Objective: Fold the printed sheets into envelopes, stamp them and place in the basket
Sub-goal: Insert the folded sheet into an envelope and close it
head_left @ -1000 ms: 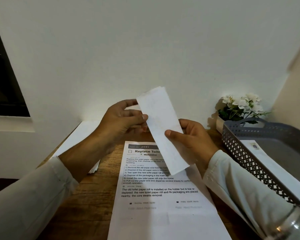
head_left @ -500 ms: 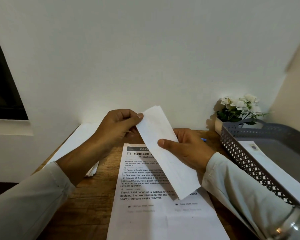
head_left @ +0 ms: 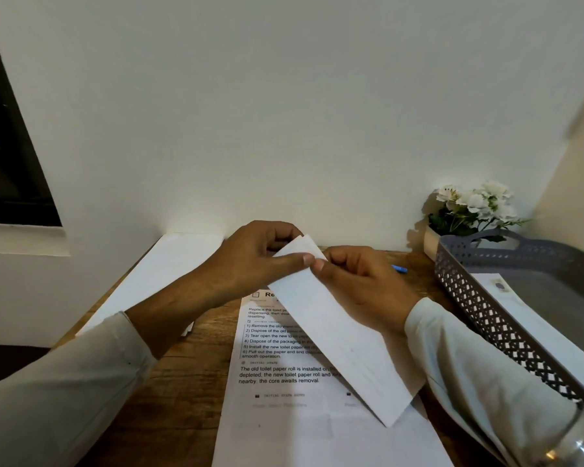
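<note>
Here, both hands worked above the wooden table (head_left: 182, 399), sharing one folded sheet (head_left: 334, 335). Left hand (head_left: 260, 261) pinched its upper end, thumb on the near face, other fingers curled behind. Right hand (head_left: 361, 281) pinched the same end just beside it, the two thumb tips nearly touching. Its other fingers were hidden behind the paper; could not tell how they lay.

The sheet was held clear of the table, slanting down toward the person's right. Its lower corner hung free over a flat printed sheet (head_left: 284, 365). Judgement: two thumbs together at one end suits pressing a crease or squaring the layers before the strip goes into an envelope. Faint print showed through, so the blank side faced out.

Around:
- A stack of white paper (head_left: 162, 274) lay at the far left, partly hidden by the left forearm. Sheets or envelopes, could not tell.
- A grey perforated basket (head_left: 479, 311) stood on the right, holding one white envelope (head_left: 547, 342) with a small mark near its far end, probably a stamp.
- A blue pen (head_left: 400, 268) lay behind the right hand.
- Potted white flowers (head_left: 472, 210) stood against the wall beyond the basket.
- A glass jar (head_left: 580, 443) sat near right, by the right sleeve. It looked the likeliest thing to get knocked on a reach to the basket.
</note>
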Tool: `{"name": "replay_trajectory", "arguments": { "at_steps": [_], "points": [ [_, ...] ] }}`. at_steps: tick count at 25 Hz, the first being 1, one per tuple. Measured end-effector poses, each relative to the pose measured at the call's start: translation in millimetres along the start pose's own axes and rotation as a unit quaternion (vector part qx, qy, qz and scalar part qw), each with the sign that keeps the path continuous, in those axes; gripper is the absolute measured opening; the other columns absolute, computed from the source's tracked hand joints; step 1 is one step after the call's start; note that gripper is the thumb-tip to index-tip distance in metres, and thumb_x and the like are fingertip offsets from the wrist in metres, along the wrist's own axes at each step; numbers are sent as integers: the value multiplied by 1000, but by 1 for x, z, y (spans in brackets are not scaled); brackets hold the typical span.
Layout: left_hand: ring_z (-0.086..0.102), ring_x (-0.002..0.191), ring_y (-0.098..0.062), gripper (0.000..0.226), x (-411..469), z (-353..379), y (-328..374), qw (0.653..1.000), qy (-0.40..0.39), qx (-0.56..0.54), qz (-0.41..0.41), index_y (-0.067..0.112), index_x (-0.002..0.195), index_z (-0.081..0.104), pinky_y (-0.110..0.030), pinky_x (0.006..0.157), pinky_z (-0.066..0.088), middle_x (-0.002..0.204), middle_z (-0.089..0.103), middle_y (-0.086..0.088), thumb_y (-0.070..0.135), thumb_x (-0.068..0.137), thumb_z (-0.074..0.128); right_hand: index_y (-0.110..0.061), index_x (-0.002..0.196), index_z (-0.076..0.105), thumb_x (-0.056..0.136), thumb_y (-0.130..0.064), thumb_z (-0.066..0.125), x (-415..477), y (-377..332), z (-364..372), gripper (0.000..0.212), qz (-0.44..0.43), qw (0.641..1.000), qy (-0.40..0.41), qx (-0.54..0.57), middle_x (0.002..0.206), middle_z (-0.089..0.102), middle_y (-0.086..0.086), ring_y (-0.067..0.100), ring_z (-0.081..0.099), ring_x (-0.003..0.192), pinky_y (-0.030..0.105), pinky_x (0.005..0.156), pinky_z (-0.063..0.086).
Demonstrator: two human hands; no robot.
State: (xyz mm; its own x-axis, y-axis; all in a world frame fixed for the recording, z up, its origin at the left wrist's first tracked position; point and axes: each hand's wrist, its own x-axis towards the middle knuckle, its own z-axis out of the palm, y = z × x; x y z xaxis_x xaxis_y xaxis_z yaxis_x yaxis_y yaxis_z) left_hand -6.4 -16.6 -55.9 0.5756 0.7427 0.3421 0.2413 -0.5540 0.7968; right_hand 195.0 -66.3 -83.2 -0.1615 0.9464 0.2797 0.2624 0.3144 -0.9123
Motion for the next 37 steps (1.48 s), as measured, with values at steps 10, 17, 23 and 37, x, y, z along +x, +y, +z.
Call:
{"name": "replay_trajectory", "arguments": {
  "at_steps": [10,17,23,37],
  "points": [
    [66,85,-30,38,7,-22,-14,988,153,13,-6,14,85,72,-38,74,48,84,69,-9,46,98,56,12,75,45,104,-25,55,-1,2,-9,48,42,997,-31,-62,61,41,9,12,37,47,22,45,29],
    [67,97,-24,24,9,-34,-29,983,175,-28,-41,21,94,76,-42,86,53,98,74,1,34,100,57,-3,95,69,94,-20,70,2,14,-16,17,47,997,-21,-56,77,71,18,22,63,68,33,63,48],
    [70,88,-21,13,9,-35,-23,980,168,-90,-51,19,91,77,-33,71,55,92,76,-1,30,90,71,-10,90,61,88,-1,72,6,14,-15,14,-20,997,75,-11,75,65,12,27,59,66,37,62,48],
    [65,60,-18,38,8,-40,-30,984,138,54,-101,13,68,69,-34,62,53,66,70,-6,47,75,82,-9,91,68,90,7,64,3,15,-16,17,-3,998,70,2,75,64,2,29,54,66,42,62,45]
  ]
}}
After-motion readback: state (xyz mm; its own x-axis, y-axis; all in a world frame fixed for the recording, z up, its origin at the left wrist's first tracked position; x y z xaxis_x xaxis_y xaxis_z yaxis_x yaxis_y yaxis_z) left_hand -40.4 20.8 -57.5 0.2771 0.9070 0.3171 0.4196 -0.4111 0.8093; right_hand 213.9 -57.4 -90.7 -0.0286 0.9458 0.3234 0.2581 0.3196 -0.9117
